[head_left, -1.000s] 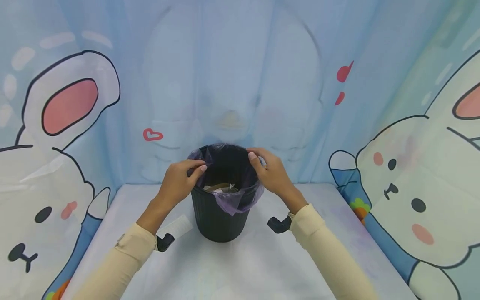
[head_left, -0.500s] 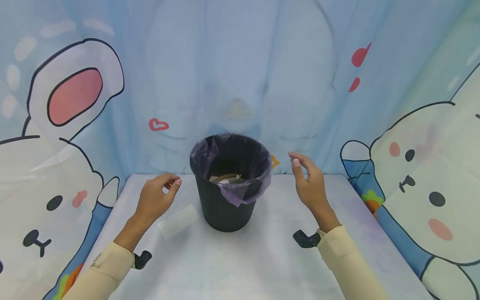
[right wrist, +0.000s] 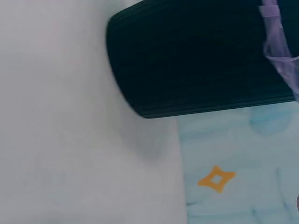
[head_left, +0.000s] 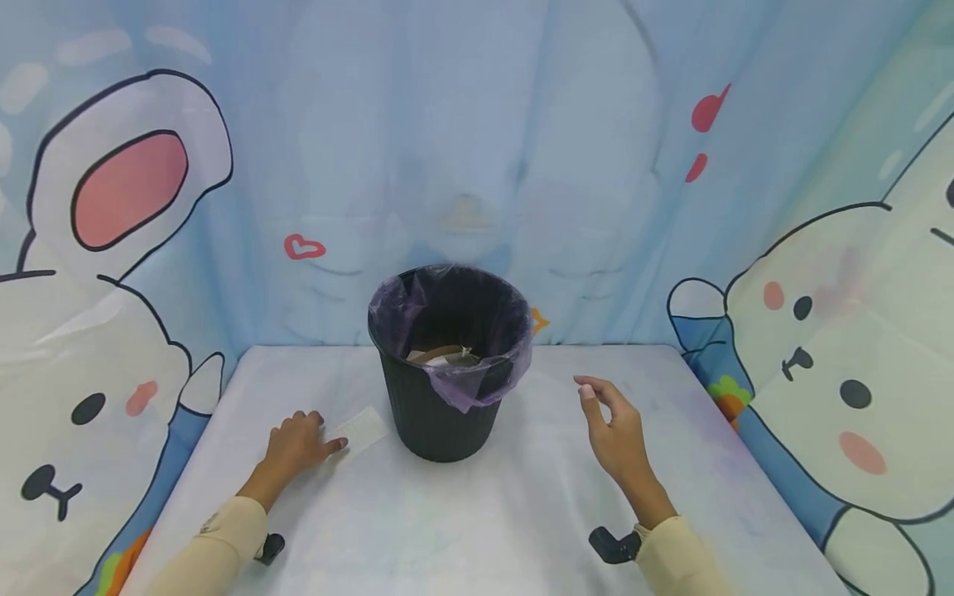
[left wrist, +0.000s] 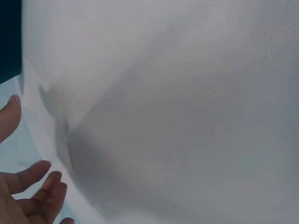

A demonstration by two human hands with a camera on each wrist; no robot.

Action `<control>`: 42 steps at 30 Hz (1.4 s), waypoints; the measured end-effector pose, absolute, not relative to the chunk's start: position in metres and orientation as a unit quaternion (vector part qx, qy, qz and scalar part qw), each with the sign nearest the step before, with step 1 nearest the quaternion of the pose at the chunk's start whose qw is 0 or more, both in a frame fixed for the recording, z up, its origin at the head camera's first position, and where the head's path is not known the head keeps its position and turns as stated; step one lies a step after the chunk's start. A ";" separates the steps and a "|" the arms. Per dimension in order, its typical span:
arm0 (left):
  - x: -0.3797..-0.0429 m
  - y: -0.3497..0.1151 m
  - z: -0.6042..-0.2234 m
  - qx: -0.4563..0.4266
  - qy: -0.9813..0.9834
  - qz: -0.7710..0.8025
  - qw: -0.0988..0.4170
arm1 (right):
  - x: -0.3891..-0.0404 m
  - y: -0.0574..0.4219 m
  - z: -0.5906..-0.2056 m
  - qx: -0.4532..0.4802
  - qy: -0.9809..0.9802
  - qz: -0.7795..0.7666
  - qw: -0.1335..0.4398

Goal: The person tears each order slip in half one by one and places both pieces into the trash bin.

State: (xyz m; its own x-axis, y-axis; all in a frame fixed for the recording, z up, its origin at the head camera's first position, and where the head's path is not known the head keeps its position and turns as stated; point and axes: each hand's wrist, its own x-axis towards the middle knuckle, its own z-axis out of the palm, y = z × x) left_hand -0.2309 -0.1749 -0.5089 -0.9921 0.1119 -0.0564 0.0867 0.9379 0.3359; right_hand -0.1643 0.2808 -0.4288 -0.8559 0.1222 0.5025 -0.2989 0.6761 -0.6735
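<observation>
A black trash bin (head_left: 440, 418) stands upright toward the back of the table. A thin purple plastic bag (head_left: 477, 385) lines it and folds over the rim at the front. Inside lie several scraps (head_left: 447, 356), brownish and pale, too small to make out. Left of the bin, a white rectangular sheet (head_left: 363, 429), like paper or tissue, lies flat. My left hand (head_left: 294, 444) is low over the sheet's near-left end, thumb and fingers spread apart in the left wrist view. To the right of the bin, my right hand (head_left: 617, 434) hovers with relaxed fingers, holding nothing.
The white-covered table (head_left: 462, 530) meets a light blue curtain (head_left: 462, 124) printed with cartoon rabbits at the back and sides. Black camera mounts (head_left: 614, 546) stick out from both wrists.
Both hands have left the bag at the bin's rim and drawn apart. My left hand has come down to the white sheet; my right hand has moved right and lower.
</observation>
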 end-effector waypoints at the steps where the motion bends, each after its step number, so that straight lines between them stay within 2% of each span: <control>1: -0.230 -0.176 -0.513 0.047 0.985 0.162 0.039 | -0.162 0.279 -0.433 0.049 -0.878 0.400 0.258; 7: -0.228 -0.178 -0.524 0.027 0.986 0.162 0.030 | -0.153 0.275 -0.449 0.033 -0.886 0.398 0.236; 17: -0.230 -0.180 -0.516 -0.009 0.973 0.222 0.067 | -0.148 0.262 -0.465 0.028 -0.887 0.403 0.225; 22: -0.229 -0.182 -0.515 -0.002 0.975 0.218 0.050 | -0.144 0.252 -0.471 0.021 -0.891 0.404 0.204; 27: -0.228 -0.179 -0.515 0.014 0.979 0.202 0.025 | -0.142 0.245 -0.477 0.030 -0.893 0.398 0.209; 31: -0.225 -0.175 -0.509 0.018 0.973 0.226 0.035 | -0.140 0.238 -0.482 0.043 -0.894 0.395 0.209; 38: -0.199 -0.174 -0.489 0.093 0.958 0.270 0.001 | -0.131 0.218 -0.486 0.099 -0.896 0.407 0.149; 42: -0.179 -0.166 -0.473 0.137 0.954 0.266 -0.003 | -0.124 0.199 -0.484 0.168 -0.893 0.409 0.088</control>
State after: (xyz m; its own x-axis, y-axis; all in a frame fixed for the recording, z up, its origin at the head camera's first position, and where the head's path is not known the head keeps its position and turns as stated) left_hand -0.1790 -0.1661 -0.4726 -0.9624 0.2602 0.0779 0.2631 0.8211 0.5065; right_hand -0.1241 0.1987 -0.4842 -0.9284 -0.2278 0.2935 -0.3710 0.6093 -0.7007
